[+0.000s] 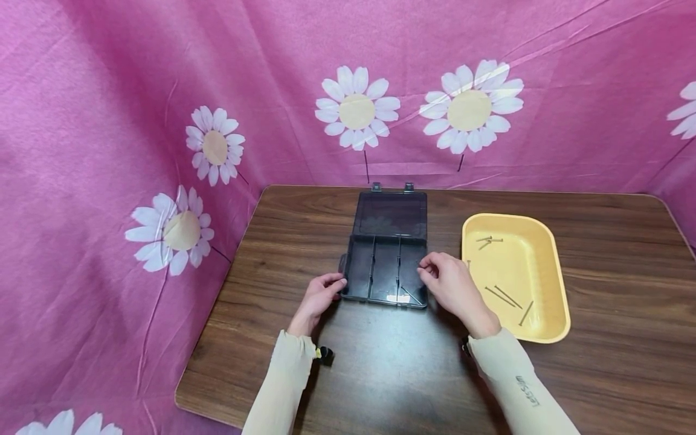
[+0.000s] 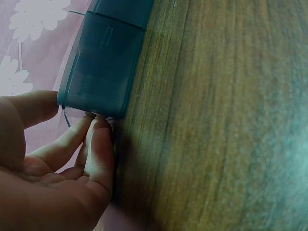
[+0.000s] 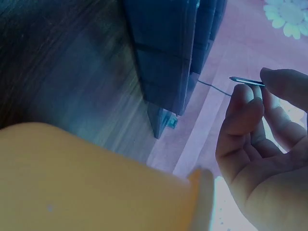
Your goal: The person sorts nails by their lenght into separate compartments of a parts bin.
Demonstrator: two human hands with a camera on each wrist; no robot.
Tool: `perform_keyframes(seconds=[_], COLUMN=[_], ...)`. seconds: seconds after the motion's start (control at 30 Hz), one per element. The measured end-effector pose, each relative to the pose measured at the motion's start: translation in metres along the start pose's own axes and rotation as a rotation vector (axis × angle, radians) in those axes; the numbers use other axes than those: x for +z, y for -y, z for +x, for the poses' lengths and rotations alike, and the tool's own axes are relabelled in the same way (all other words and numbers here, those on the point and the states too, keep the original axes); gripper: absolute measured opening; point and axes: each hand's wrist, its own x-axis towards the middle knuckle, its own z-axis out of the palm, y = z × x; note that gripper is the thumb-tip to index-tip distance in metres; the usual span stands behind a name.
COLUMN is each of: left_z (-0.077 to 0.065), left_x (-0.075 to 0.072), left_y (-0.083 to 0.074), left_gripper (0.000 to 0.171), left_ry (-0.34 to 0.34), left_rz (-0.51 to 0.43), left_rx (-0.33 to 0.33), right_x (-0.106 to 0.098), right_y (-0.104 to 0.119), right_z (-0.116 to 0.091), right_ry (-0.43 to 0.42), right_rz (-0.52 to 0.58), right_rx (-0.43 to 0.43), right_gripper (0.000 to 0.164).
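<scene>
A dark, see-through compartment box (image 1: pixel 385 269) stands on the table with its lid (image 1: pixel 390 214) laid back. One nail (image 1: pixel 413 295) lies slanted in the front of its right-hand compartment. My left hand (image 1: pixel 317 300) holds the box's left side, thumb at the rim and fingertips against the wall, as the left wrist view shows. Over the box's right edge is my right hand (image 1: pixel 450 283). Between thumb and fingers it pinches a nail (image 3: pixel 246 81), whose pointed tip sticks out in the right wrist view; the rest is covered by the fingers.
To the right of the box sits a yellow tray (image 1: pixel 560 290) with several loose nails (image 1: pixel 508 296) inside. The tray's near wall fills the lower part of the right wrist view. A pink daisy-print cloth (image 1: pixel 283 90) hangs behind the wooden table (image 1: pixel 375 374).
</scene>
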Motion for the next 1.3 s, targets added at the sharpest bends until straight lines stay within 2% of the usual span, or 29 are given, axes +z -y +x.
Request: perform_keyframes(seconds=[0.43,0.67,0.87,1.07,1.3], left_z=[0.002,0.021,0.024,0.020,0.000], left_x=[0.001,-0.001,0.000,0.000,0.002], left_y=[0.001,0.028,0.034,0.028,0.000], left_gripper=[0.036,0.035,0.035,0.035,0.035], left_ry=[-0.005,-0.019,-0.039,-0.032,-0.018], left_rz=[0.009,-0.003,-0.005,-0.009,0.014], left_rx=[0.009,0.006,0.002,0.001,-0.003], right_x=[0.007,0.012,0.015,0.016,0.017], right_y=[-0.001,-0.002,-0.004,-0.006,-0.008], right_z=[0.002,0.001,0.000,0.001,0.001], right_ry=[0.030,0.050,0.062,0.084,0.090], right_rz=[-0.002,-0.013,-0.014,-0.012,-0.026], right_rx=[0.017,0.048,0.063,0.067,0.066], right_gripper=[0.007,0.008,0.007,0.007,0.008])
